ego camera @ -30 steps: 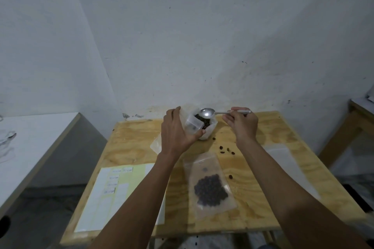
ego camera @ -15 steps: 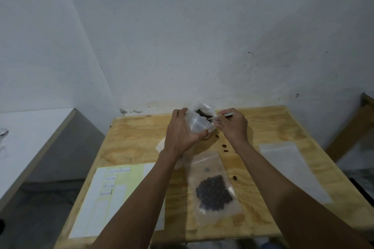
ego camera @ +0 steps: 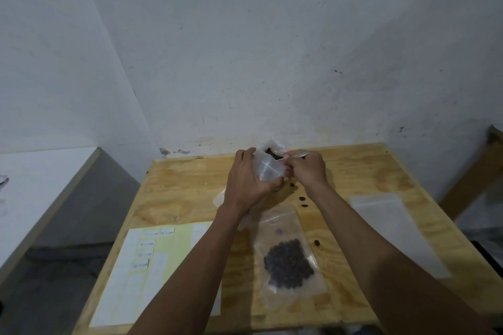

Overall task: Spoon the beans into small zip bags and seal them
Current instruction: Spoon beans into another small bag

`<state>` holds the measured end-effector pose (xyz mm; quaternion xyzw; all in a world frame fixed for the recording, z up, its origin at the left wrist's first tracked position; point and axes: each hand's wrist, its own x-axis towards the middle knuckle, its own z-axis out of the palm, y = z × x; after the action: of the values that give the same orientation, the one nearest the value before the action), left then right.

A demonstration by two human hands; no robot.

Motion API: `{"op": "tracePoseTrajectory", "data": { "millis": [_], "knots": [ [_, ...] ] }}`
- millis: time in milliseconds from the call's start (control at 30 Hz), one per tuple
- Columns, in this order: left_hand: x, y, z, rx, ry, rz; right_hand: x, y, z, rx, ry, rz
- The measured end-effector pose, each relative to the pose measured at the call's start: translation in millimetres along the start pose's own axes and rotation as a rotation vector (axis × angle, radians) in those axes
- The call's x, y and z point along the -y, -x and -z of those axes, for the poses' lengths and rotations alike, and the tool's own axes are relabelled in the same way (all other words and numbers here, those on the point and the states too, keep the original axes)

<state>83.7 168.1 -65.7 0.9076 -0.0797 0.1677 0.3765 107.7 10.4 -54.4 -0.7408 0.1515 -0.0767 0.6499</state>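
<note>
My left hand [ego camera: 249, 181] grips a small clear zip bag [ego camera: 265, 170] near the table's back edge. My right hand [ego camera: 307, 168] holds a metal spoon [ego camera: 299, 155] by its handle; the bowl end is hidden at the bag's mouth. Behind the bag, dark beans [ego camera: 270, 152] show in a container that is mostly hidden. A filled zip bag of dark beans [ego camera: 288, 258] lies flat on the wooden table [ego camera: 190, 193] in front of my hands.
A few loose beans [ego camera: 302, 201] lie scattered right of the hands. An empty clear bag [ego camera: 392, 228] lies at the right. A yellow label sheet [ego camera: 152, 266] lies at the front left. A white counter [ego camera: 32, 185] stands left of the table.
The spoon has come down from above the bean container to the bag's mouth, and my right hand has closed in on my left. The camera has tilted, shifting the table lower in view.
</note>
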Motion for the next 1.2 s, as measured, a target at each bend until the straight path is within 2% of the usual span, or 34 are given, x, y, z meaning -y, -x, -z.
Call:
{"op": "tracePoseTrajectory", "data": {
  "millis": [167,367,567,833,1000,1067,1200],
  "knots": [
    [2,0,2,-0.002,-0.017,-0.002,-3,3,5,-0.059,-0.291,-0.144],
    [2,5,8,-0.030,-0.086,-0.013,0,6,11,-0.145,-0.362,-0.152],
    [3,10,16,-0.055,-0.133,0.013,16,7,25,-0.151,-0.435,-0.115],
    [-6,6,23,-0.113,-0.081,-0.008,34,25,36,-0.014,-0.418,-0.021],
    [-11,7,23,-0.129,-0.094,-0.074,34,40,44,0.147,-0.322,0.145],
    [-13,8,22,-0.143,-0.090,-0.076,35,42,44,0.114,-0.330,0.180],
    [-12,9,21,-0.144,-0.093,-0.067,35,33,39,-0.104,-0.388,0.170]
  ]
}}
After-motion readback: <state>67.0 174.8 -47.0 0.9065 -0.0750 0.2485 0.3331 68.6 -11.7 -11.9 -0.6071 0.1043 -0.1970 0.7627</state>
